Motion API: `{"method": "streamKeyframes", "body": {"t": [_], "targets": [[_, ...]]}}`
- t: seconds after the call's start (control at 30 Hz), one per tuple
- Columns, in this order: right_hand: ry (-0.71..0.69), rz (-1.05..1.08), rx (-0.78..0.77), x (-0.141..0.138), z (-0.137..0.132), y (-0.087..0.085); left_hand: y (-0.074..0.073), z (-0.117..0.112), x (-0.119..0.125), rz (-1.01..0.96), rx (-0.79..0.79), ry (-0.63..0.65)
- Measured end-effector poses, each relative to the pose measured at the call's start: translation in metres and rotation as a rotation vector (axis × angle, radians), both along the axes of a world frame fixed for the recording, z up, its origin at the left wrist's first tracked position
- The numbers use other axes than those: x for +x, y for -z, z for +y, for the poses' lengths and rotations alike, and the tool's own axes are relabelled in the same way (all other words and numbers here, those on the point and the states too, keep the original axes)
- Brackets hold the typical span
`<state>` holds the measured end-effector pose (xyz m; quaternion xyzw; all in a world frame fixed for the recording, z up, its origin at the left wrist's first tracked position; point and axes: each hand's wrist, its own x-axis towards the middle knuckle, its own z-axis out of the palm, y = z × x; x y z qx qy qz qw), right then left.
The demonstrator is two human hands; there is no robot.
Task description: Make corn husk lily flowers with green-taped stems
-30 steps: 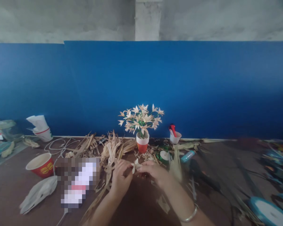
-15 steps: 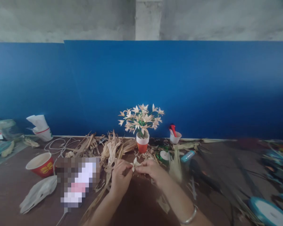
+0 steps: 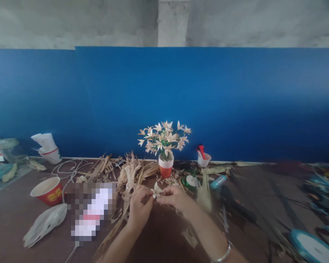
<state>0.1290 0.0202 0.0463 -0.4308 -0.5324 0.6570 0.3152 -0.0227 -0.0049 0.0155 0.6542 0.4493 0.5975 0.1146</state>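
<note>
Between my two hands is a small cream corn-husk flower [image 3: 157,189] with pointed petals. My left hand [image 3: 140,202] pinches its left side between thumb and fingers. From the right, my right hand [image 3: 173,197] pinches the flower's other edge; a silver bangle circles that wrist. Just beyond them stands a red-and-white pot [image 3: 166,170] full of similar pale husk flowers [image 3: 167,138] on green stems. Dry corn husks [image 3: 130,171] are heaped beside the pot, left of my fingers.
At left are a red paper bowl [image 3: 48,191], a white cup [image 3: 50,153] and a cable. On the right lie a green tape roll [image 3: 191,181], a light-blue cylinder [image 3: 218,182], a dark-handled tool [image 3: 239,206] and a blue-rimmed spool [image 3: 315,245]. A small white cup [image 3: 203,159] holds something red.
The flower has turned slightly between my fingers, and its petals look more spread. My right fingers have shifted a little; the rest stays in place.
</note>
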Motion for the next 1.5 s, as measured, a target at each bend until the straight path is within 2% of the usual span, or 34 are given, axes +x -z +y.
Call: {"method": "streamKeyframes", "body": {"t": [0.2,0.37,0.5,0.63,0.77,1.0,1.13,1.3,1.4,1.5], "targets": [[-0.034,0.008,-0.028,0.003,0.002,0.001,-0.002,-0.001,-0.001,-0.035,-0.055,0.025],[0.044,0.043,-0.036,0.007,-0.001,-0.010,-0.006,-0.002,-0.001,0.001,0.003,0.017],[0.060,0.044,-0.034,0.007,0.002,-0.006,-0.005,-0.002,-0.002,0.007,0.002,0.022],[0.037,0.074,-0.056,0.008,0.006,0.000,0.000,0.001,-0.003,-0.032,-0.066,0.082],[0.071,0.162,-0.050,0.009,0.006,-0.001,0.003,0.002,-0.002,-0.068,-0.133,0.167],[0.075,0.093,-0.097,0.007,0.005,-0.002,0.001,-0.002,0.002,-0.115,-0.172,0.320],[0.060,0.078,0.022,0.013,0.000,-0.016,0.003,0.000,0.002,-0.123,-0.244,0.384],[-0.118,-0.012,0.201,0.018,-0.003,-0.031,0.000,0.000,0.002,-0.052,-0.261,0.470],[-0.137,-0.097,0.216,0.019,-0.001,-0.026,-0.005,-0.003,0.003,0.038,-0.253,0.473],[-0.084,-0.186,0.198,0.017,0.003,-0.013,-0.005,-0.005,0.005,0.088,-0.246,0.460]]}}
